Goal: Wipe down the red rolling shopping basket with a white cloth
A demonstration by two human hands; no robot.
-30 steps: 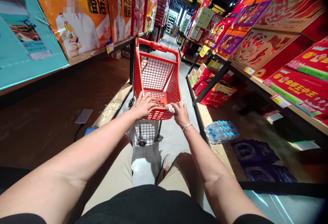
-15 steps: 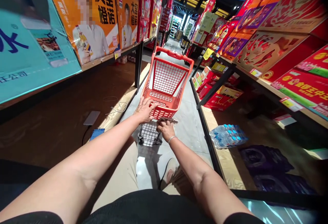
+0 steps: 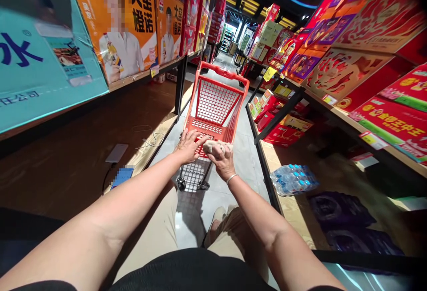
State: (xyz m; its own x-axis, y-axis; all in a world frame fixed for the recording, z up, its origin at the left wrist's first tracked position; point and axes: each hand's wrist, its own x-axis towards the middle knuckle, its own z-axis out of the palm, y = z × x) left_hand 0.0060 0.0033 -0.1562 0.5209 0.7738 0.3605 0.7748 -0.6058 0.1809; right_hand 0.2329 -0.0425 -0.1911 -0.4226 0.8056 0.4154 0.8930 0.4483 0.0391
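Observation:
A red shopping cart (image 3: 218, 102) with a grid basket stands in the aisle in front of me. My left hand (image 3: 189, 147) rests on the cart's near left rim with its fingers spread. My right hand (image 3: 223, 160) is closed around a pale, crumpled cloth (image 3: 211, 145) at the near right edge of the basket. The cloth lies against the rim, and part of the basket is hidden behind it and my fingers.
Shelves with orange boxes (image 3: 116, 37) and a turquoise box (image 3: 43, 60) line the left. On the right are red boxes (image 3: 396, 120) and, lower down, a pack of water bottles (image 3: 293, 180). A white device (image 3: 116, 153) lies on the lower left shelf.
My right hand has risen from below the basket's near edge to its rim, and the cloth in it now shows more fully. My left hand has stayed nearly in place on the cart.

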